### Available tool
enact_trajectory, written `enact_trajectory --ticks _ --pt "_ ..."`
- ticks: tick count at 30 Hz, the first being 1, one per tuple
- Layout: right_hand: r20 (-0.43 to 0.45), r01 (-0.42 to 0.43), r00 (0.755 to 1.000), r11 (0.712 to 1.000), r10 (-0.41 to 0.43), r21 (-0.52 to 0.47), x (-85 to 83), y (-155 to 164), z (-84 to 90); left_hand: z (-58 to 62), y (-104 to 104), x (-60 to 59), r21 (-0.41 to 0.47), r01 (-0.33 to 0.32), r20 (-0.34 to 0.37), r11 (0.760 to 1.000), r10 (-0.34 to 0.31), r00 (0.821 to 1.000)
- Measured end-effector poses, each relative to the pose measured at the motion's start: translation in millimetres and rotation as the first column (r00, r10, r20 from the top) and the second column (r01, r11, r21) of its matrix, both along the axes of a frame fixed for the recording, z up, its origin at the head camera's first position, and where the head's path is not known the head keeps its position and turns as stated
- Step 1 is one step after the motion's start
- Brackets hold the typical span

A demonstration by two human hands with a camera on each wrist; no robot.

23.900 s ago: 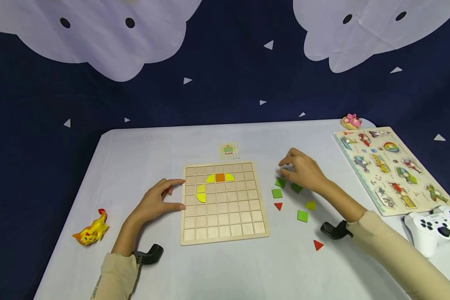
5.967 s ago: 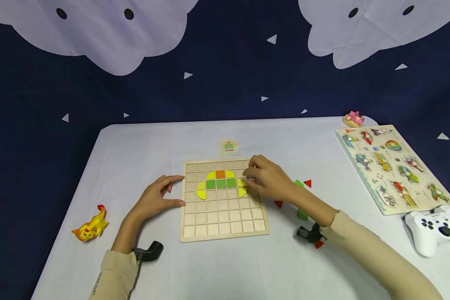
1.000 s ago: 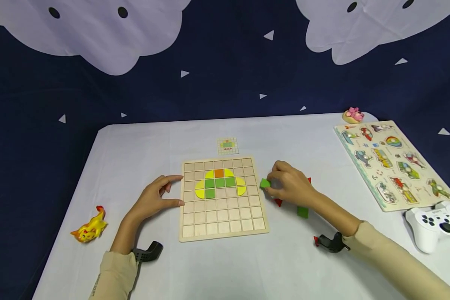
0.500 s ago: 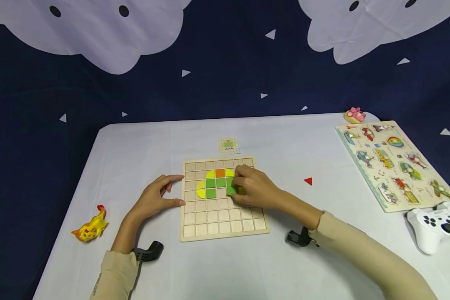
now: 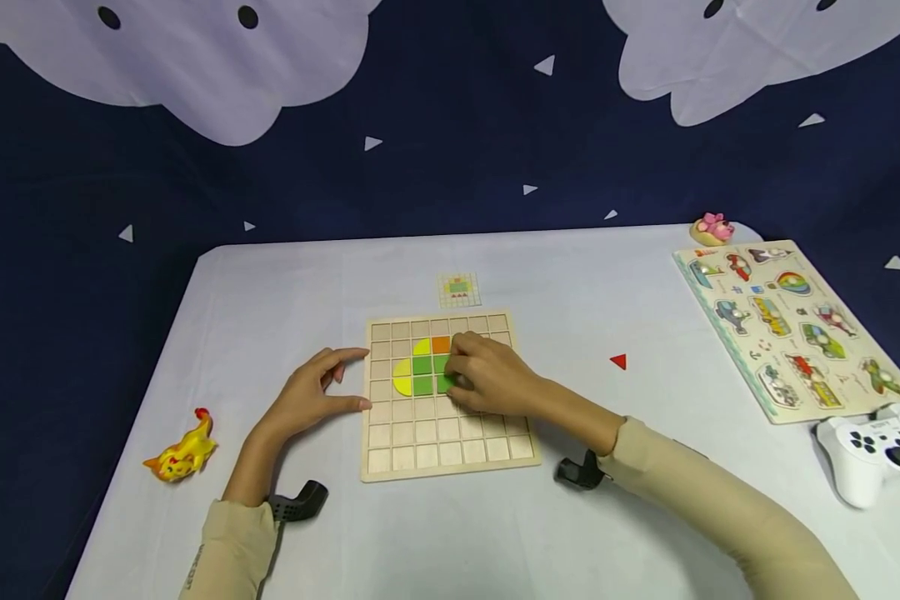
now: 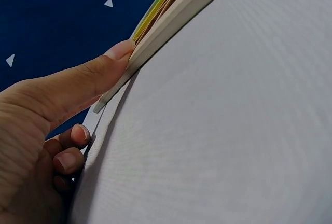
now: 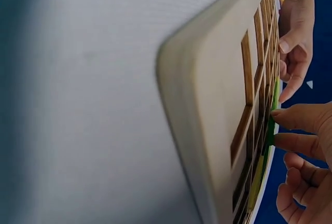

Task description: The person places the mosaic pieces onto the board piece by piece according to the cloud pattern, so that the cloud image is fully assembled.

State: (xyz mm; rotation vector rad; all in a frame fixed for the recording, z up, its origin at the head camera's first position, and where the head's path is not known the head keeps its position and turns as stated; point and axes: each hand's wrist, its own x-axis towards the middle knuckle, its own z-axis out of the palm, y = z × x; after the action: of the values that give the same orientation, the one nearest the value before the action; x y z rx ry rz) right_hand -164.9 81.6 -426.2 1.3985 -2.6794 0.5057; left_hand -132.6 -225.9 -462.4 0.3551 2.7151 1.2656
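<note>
A wooden grid board [image 5: 450, 446] lies in the middle of the white table. On it sit an orange square [image 5: 440, 343], yellow curved pieces [image 5: 401, 377] and green squares [image 5: 422, 375]. My right hand [image 5: 453, 379] is over the board's middle rows and pinches a green square tile [image 5: 445, 384], low over a cell beside the other greens. The right wrist view shows the fingertips [image 7: 282, 114] on the tile's green edge [image 7: 272, 125]. My left hand [image 5: 345, 379] rests at the board's left edge, with its thumb [image 6: 111, 58] touching the rim [image 6: 171, 24].
A red triangle [image 5: 618, 362] lies alone right of the board. A small pattern card [image 5: 458, 289] sits behind it. A vehicle peg puzzle [image 5: 795, 325], a white game controller [image 5: 877, 450] and a pink toy [image 5: 711, 227] are at the right. A yellow toy [image 5: 180, 454] is front left.
My right hand picked a green square up from the table right of the board and carried it left onto the grid, then about one cell further left. The left hand has stayed still.
</note>
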Motion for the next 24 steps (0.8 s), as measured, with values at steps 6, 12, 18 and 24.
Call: enact_trajectory --ticks 6,12,18,24 --pt "0.031 0.014 0.999 1.000 -0.014 -0.021 0.5 -3 -0.6 0.0 1 -1.0 0.001 -0.002 -0.003 1.000 0.002 1.000" --pt "0.072 0.057 0.996 0.998 -0.058 0.016 2.0 -1 4.2 -1.1 2 0.4 0.002 -0.005 0.007 1.000 0.005 1.000" --pt "0.088 0.129 0.988 0.991 -0.125 -0.039 5.8 24 19.1 -1.8 2 1.0 0.005 -0.002 0.008 1.000 0.002 1.000" --pt "0.087 0.204 0.976 0.978 -0.201 -0.035 12.7 73 28.5 0.4 1 0.3 -0.002 -0.003 0.006 1.000 0.003 1.000"
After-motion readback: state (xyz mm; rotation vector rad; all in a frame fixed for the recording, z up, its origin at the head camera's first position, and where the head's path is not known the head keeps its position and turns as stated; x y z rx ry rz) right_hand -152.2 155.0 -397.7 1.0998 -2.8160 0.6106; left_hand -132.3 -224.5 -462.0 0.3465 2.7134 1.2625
